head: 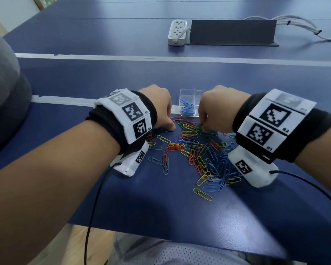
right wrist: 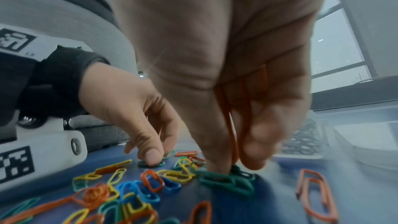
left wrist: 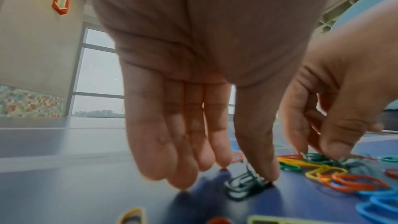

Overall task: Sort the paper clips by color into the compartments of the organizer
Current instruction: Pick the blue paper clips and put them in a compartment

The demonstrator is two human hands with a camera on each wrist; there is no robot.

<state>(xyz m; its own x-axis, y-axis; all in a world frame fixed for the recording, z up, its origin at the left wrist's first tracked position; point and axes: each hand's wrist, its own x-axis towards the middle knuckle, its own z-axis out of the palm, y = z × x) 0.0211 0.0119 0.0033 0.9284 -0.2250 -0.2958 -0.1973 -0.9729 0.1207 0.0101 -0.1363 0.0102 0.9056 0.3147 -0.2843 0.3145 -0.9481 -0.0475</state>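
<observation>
Loose paper clips [head: 199, 153] in orange, yellow, green and blue lie scattered on the blue table. Behind them stands a clear organizer [head: 183, 92]; its near left compartment holds blue clips [head: 186, 109]. My left hand [head: 170, 128] reaches down at the pile's far left. Its fingers are fairly straight and its thumb [left wrist: 264, 168] presses a dark green clip [left wrist: 241, 188] against the table. My right hand [head: 203, 129] is just right of it, with thumb and fingers curled and pinching a bunch of green clips [right wrist: 226, 180]. The organizer's right half is hidden behind this hand.
A white power strip [head: 177, 32], a dark box [head: 232, 32] and grey cables [head: 304, 25] sit at the far side of the table. White lines [head: 103, 56] cross the tabletop. The table's front edge [head: 161, 232] is close to my body. Black cords hang from both wrist units.
</observation>
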